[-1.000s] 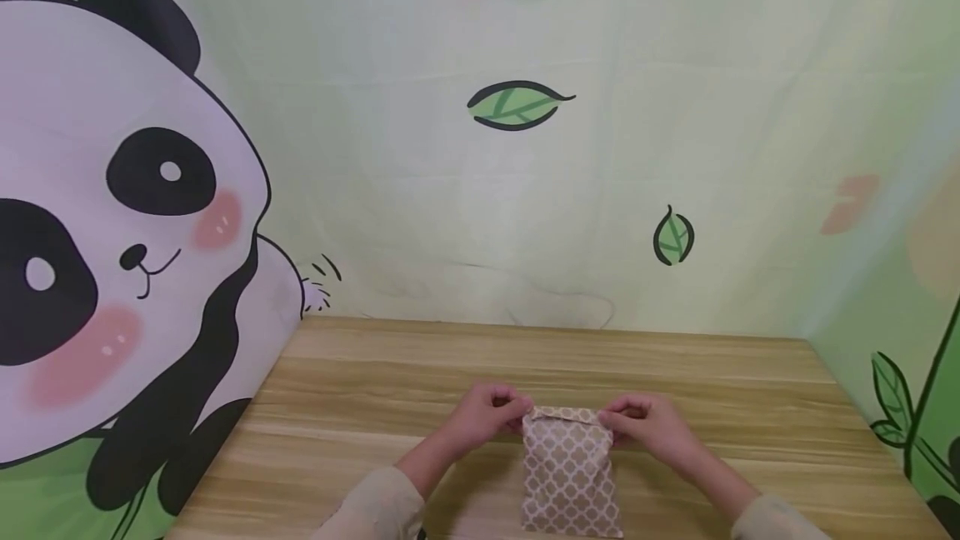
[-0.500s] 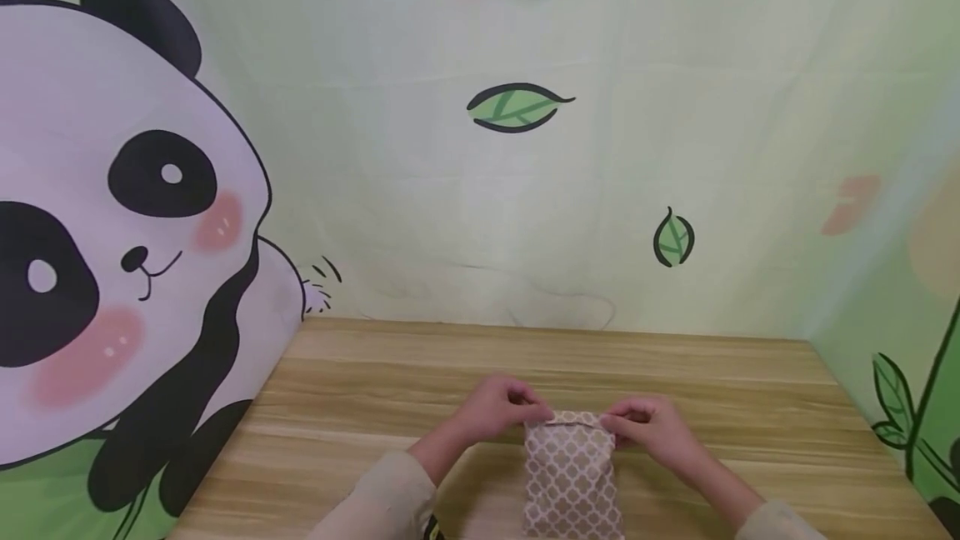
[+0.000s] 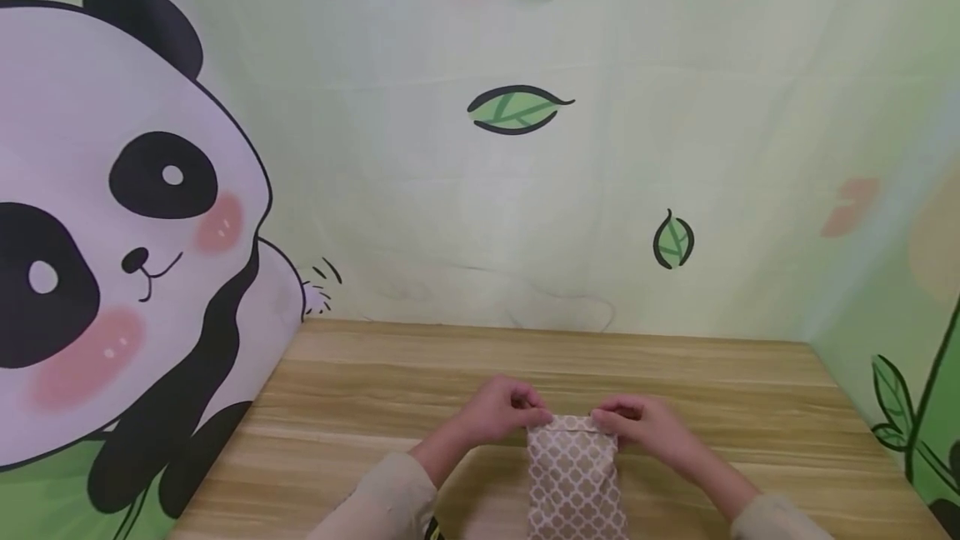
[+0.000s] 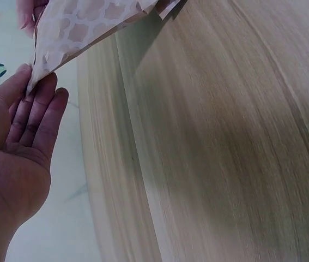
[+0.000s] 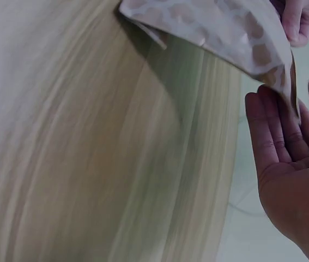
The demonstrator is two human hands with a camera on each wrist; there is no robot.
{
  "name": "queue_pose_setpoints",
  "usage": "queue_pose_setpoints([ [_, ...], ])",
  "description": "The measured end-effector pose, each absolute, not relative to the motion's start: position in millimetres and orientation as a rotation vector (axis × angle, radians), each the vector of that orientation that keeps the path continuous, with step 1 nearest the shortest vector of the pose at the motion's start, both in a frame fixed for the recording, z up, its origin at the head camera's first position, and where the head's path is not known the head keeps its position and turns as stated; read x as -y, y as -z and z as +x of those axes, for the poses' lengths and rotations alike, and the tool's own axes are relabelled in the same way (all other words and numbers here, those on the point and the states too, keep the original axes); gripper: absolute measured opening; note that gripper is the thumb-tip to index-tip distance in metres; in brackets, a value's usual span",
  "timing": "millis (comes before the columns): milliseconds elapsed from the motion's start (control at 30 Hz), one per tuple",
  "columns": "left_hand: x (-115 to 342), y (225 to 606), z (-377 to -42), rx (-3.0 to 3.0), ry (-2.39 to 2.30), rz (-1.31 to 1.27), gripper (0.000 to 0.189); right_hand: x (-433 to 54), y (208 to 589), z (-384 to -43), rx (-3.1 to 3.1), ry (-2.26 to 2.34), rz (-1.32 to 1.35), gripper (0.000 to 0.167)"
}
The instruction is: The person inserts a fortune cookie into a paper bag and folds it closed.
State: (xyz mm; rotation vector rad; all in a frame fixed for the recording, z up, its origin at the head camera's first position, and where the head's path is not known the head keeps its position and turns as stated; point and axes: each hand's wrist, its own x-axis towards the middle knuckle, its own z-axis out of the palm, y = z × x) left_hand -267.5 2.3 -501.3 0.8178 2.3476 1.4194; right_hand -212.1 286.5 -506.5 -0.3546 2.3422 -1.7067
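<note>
A tan paper bag (image 3: 576, 482) with a white lattice pattern stands in the lower middle of the head view, its top edge folded over in a narrow strip. My left hand (image 3: 498, 411) pinches the left end of that fold between thumb and fingers. In the left wrist view, the bag's corner (image 4: 48, 54) sits between the left thumb and fingertips. My right hand (image 3: 652, 427) is at the right end of the fold. Seen from the right wrist, its fingers (image 5: 274, 128) lie fairly straight behind the bag's corner, and the thumb stands a little apart from it.
The wooden tabletop (image 3: 360, 407) spreads around the bag. Behind it hangs a pale green cloth (image 3: 420, 190) printed with leaves, and a large cartoon panda (image 3: 172, 273) covers the left side.
My left hand has moved right and inward along the bag's top edge. The right thumb has shifted slightly left on the fold. The bag sits a little lower in view.
</note>
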Motion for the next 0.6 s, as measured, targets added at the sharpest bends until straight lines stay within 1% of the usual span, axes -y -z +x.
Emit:
queue_pose_setpoints([
  [200, -3, 504, -269, -2.362, -1.403, 0.841, 0.011, -277, 502, -214, -2.459, 1.572, -0.485, 0.023],
  [400, -7, 501, -268, -2.314, -1.404, 0.845, 0.011, -269, 503, -213, -2.497, 1.597, -0.515, 0.019],
  [600, -12, 498, -265, -2.325, -1.375, 0.875, 0.006, -267, 502, -213, -2.531, 1.570, -0.599, 0.016],
])
